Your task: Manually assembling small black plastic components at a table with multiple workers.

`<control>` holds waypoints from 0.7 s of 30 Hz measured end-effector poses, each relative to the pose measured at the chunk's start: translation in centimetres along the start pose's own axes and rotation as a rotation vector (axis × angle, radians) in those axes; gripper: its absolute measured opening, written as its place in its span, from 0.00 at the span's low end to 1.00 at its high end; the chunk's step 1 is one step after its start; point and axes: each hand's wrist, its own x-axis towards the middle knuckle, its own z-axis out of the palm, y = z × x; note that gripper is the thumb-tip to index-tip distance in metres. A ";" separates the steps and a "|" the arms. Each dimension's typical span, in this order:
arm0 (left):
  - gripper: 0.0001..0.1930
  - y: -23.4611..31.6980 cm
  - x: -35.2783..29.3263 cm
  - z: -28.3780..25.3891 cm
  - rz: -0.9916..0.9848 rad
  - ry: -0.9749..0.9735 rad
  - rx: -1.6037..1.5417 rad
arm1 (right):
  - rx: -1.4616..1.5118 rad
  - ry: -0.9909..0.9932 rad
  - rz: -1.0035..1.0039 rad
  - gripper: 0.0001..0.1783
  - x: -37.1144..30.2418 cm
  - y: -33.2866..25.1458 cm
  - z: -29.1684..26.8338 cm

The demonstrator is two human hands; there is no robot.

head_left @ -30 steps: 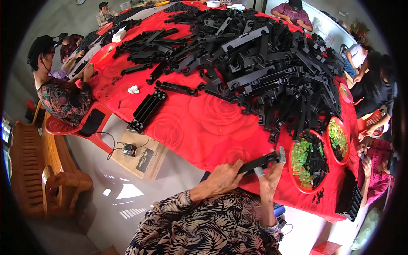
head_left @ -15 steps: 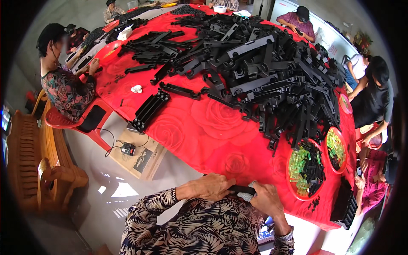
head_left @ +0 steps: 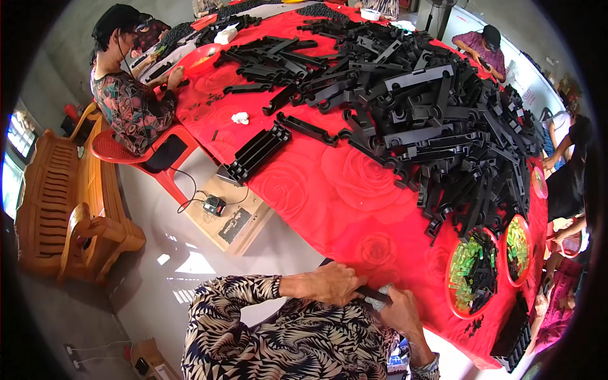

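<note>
My left hand (head_left: 330, 283) is closed on one end of a long black plastic part (head_left: 373, 294), held low at the table's near edge in front of my body. The other end is gripped by my right hand (head_left: 402, 310), with a grey speckled covering (head_left: 379, 303) by its thumb. The part tilts slightly down to the right, and its ends are hidden in my fingers. Beyond my hands, a large heap of similar black parts (head_left: 418, 136) covers much of the red tablecloth (head_left: 316, 202).
A red basin (head_left: 451, 303) of green and black small pieces stands at right, beside another basin (head_left: 527, 269). Stacked black parts lie at the left edge (head_left: 258, 152) and right corner (head_left: 510, 332). Seated people work around the table; a wooden bench (head_left: 69, 209) is at left.
The whole view has swung left, so the table and people sit farther right in the picture. Both hands still hold the black part, which now tilts more; my left hand is nearer my right.
</note>
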 end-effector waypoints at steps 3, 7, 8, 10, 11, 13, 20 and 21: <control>0.17 0.3 -0.6 0.5 -0.063 -0.039 -0.009 | -0.006 0.000 -0.011 0.12 -0.9 1.6 2.2; 0.16 0.2 -1.3 2.0 -0.103 -0.085 -0.067 | -0.040 -0.103 0.004 0.11 -1.4 1.2 2.6; 0.16 0.1 -1.4 2.2 -0.112 -0.103 -0.085 | -0.027 -0.099 -0.004 0.12 -1.4 0.8 2.4; 0.16 -0.2 -1.5 2.5 -0.095 -0.103 -0.079 | 0.014 -0.089 0.000 0.12 -1.7 -0.4 1.9; 0.16 -1.1 -1.4 3.1 -0.073 -0.084 -0.073 | 0.031 -0.192 0.095 0.13 -1.3 -0.7 1.2; 0.16 -0.2 -1.9 3.2 -0.120 -0.111 -0.098 | 0.070 -0.226 0.062 0.21 -1.4 0.2 1.5; 0.19 -0.4 -1.7 2.9 -0.112 -0.085 -0.192 | 0.077 -0.124 -0.121 0.10 -0.9 1.4 2.7; 0.18 -0.2 -1.8 2.7 -0.120 -0.097 -0.199 | 0.071 -0.139 -0.112 0.10 -0.8 1.1 2.5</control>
